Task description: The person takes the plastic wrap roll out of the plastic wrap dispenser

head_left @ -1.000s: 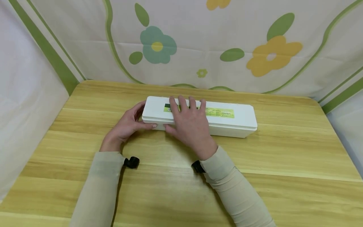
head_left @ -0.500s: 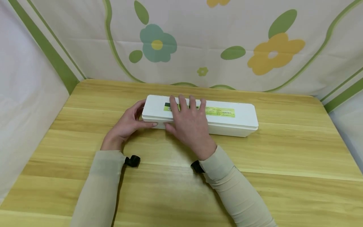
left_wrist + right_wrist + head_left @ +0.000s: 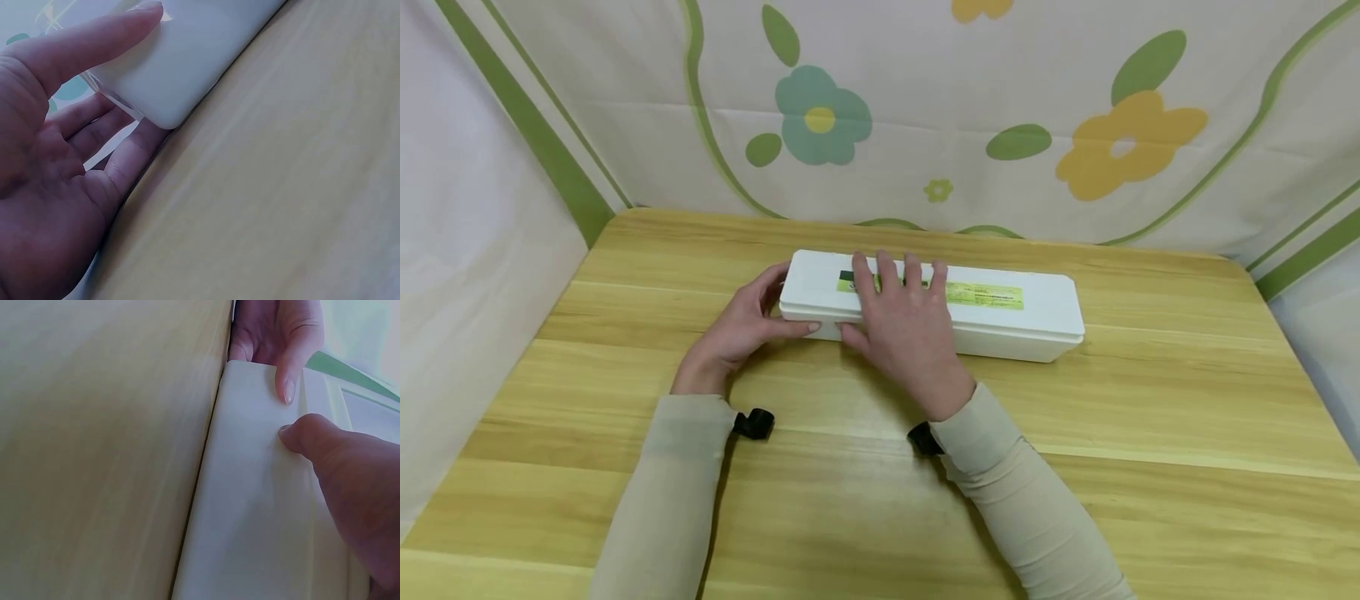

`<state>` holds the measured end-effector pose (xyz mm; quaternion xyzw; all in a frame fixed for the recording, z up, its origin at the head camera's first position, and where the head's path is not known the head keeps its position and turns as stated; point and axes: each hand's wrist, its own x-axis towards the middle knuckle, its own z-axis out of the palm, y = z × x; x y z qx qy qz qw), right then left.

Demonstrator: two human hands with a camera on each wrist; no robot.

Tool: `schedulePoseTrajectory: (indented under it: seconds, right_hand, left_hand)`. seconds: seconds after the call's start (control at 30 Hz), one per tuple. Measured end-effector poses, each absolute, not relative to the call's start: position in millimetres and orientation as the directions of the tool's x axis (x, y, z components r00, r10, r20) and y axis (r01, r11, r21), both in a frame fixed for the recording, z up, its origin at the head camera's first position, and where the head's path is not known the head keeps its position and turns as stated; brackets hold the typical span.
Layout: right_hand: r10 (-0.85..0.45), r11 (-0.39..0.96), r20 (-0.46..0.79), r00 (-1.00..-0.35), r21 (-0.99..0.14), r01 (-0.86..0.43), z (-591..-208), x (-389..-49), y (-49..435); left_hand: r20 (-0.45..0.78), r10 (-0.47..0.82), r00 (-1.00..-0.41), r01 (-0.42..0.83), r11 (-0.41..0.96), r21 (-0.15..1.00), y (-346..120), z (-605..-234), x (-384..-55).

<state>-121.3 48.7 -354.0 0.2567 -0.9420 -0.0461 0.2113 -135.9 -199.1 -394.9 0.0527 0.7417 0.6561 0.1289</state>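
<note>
white box (image 3: 1007, 344): on worktop (image 3: 850, 508), toward back edge, lid (image 3: 1048, 302) on, green label (image 3: 988, 296) up | left grip (image 3: 741, 329): holding left end, thumb on near wall | right grip (image 3: 910, 337): clasping box from above, fingers over lid, thumb on near wall

In the head view, the middle of the frame is being blocked by the box (image 3: 977, 317), its left end being flanked by the left hand (image 3: 741, 329) and its top being crossed by the right hand (image 3: 910, 333). The back is being closed off by the curtain (image 3: 925, 142), only a thin strip of table (image 3: 1187, 400) being left behind the box. Wider room is being offered at right and at bottom centre, between the left sleeve (image 3: 658, 492) and the right sleeve (image 3: 1030, 500).
</note>
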Motion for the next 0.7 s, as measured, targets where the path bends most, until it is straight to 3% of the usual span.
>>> schedulePoseTrajectory:
  seconds: [0.7]
  right_hand:
    - [-0.528,0.849,0.387,-0.756,0.222,-0.479,-355.0,-121.4,50.7]
  left_hand:
    - [-0.13,0.254,-0.958,-0.091,0.161,0.983,-201.6,-397.9,-136.3]
